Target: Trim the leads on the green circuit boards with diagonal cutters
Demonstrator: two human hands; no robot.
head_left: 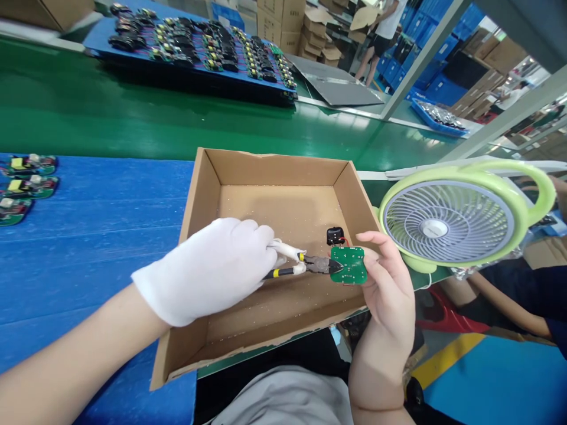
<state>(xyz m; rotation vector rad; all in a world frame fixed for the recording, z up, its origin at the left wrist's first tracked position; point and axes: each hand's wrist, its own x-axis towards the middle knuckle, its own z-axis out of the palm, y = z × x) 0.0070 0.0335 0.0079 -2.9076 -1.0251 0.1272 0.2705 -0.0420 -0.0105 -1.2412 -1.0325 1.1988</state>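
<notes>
Left hand: our white fabric-gloved left hand (pixel 217 265) closes around the handles of the grey-nosed pliers with black-and-yellow grips (pixel 316 264), seemingly to steer the nose precisely.
Right hand: our bare right hand (pixel 390 271) pinches the rounded-square green circuit board (pixel 348 265) by its right edge, likely leaving its face free for the tool.
Plier tips: they lie over the board's left half; whether they bite anything, we cannot tell.
Wired part: a small black plastic piece (pixel 335 236) hangs just beyond the board, apparently tethered by red wire.
Box: the shallow brown cardboard box (pixel 274 168) sits beneath our work, presumably to catch the pale specks scattered inside.
Fan: a lime-green round fan (pixel 447 218) stands right of the box, perhaps for cooling.
Blue sheet: it (pixel 110 236) probably protects the worktop under three green board assemblies (pixel 31 186), kept aside at the left.
Far panel: across the green strip (pixel 155 127), a blue panel (pixel 100 35) bears rowed assemblies, perhaps for easy counting.
</notes>
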